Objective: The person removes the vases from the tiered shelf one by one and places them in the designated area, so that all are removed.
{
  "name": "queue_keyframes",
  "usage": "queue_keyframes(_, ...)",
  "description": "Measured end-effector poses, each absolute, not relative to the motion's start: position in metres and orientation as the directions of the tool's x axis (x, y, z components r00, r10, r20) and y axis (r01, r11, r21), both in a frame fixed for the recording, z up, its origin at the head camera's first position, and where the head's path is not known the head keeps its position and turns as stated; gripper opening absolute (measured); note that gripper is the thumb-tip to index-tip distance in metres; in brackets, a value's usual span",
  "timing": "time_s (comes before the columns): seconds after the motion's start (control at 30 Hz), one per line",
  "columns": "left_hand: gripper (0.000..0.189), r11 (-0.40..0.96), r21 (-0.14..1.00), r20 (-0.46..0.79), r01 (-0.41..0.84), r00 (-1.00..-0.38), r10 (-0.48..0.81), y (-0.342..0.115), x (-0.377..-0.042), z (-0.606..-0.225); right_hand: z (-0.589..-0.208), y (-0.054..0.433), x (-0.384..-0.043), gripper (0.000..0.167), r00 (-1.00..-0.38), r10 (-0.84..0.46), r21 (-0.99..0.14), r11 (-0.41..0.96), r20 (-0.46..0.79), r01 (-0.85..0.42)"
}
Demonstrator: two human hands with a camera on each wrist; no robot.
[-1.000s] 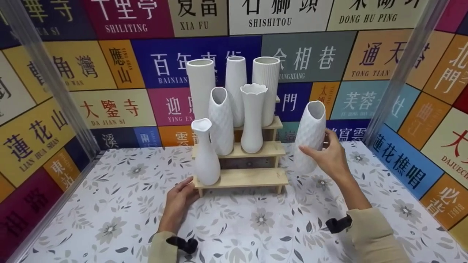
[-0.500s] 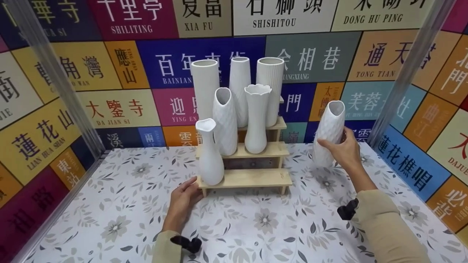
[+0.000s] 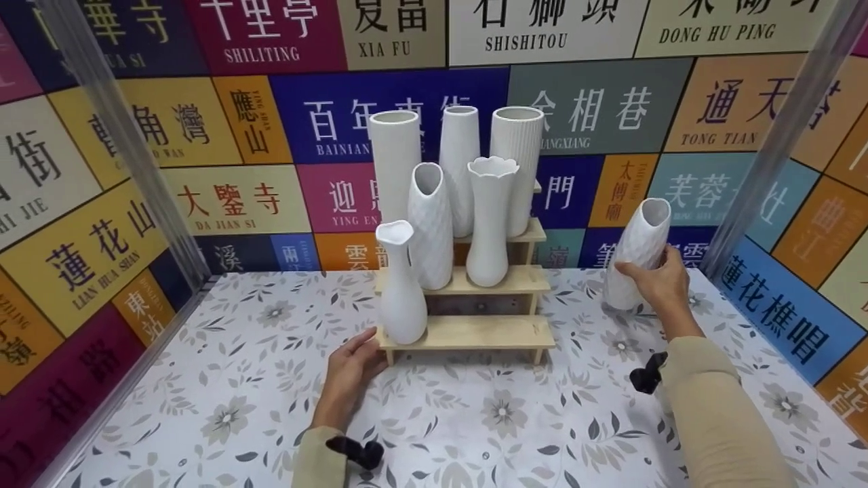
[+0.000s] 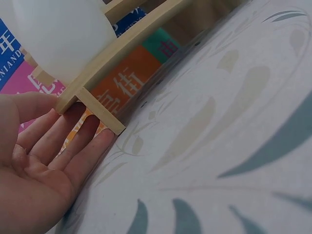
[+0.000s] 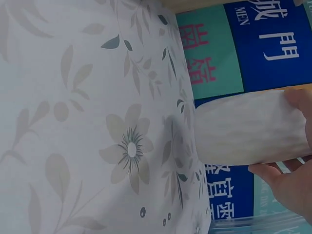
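My right hand (image 3: 661, 285) grips a white vase (image 3: 636, 251) with a slanted mouth and dimpled surface, thumb on its near side. This vase leans to the right, its base close over the table's right part. In the right wrist view the vase (image 5: 243, 129) shows its lower body between thumb and fingers. My left hand (image 3: 349, 369) holds the front left corner of a tiered wooden stand (image 3: 488, 332). The left wrist view shows the thumb at the plank's end and fingers around the leg (image 4: 102, 112). A narrow-necked white vase (image 3: 403, 305) stands on the lowest step.
On the middle step stand another slant-mouthed vase (image 3: 432, 237) and a scallop-rimmed vase (image 3: 488, 230). Behind them rise a plain cylinder vase (image 3: 395, 163), a slim vase (image 3: 461, 156) and a ribbed vase (image 3: 519, 156). Lettered panels (image 3: 590, 108) wall the flower-patterned table (image 3: 475, 434).
My right hand has carried the slant-mouthed vase rightward, away from the stand, and it has come lower and more tilted. My left hand stays at the stand's corner. The head view has shifted slightly.
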State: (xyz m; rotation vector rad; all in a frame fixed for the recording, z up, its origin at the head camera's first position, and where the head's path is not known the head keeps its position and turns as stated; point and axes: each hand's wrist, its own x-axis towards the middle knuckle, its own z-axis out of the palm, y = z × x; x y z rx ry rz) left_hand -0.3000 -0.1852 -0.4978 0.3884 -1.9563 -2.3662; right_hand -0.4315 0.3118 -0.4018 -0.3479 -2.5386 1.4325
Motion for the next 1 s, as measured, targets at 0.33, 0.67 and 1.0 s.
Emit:
queue_keyframes(0.33,0.045,-0.229,0.968,-0.152,-0.102,-0.965,-0.212,-0.181,-0.301,-0.5,-0.41,0.322,-0.434,0.102,-0.948,0.318,-0.847,0.501,-0.014,0.18)
queue_keyframes(0.67,0.045,-0.24,0.966,-0.151,-0.101,-0.968,-0.202,-0.181,-0.301,-0.498,-0.419,0.333,-0.433,0.103,-0.961,0.274,-0.857,0.488,-0.029,0.165)
queue_keyframes(1.0,0.046,-0.217,0.969,-0.163,-0.117,-0.965,-0.207,-0.181,-0.3,-0.499,-0.424,0.338,-0.432,0.103,-0.971,0.238,-0.865,0.479,-0.037,0.151)
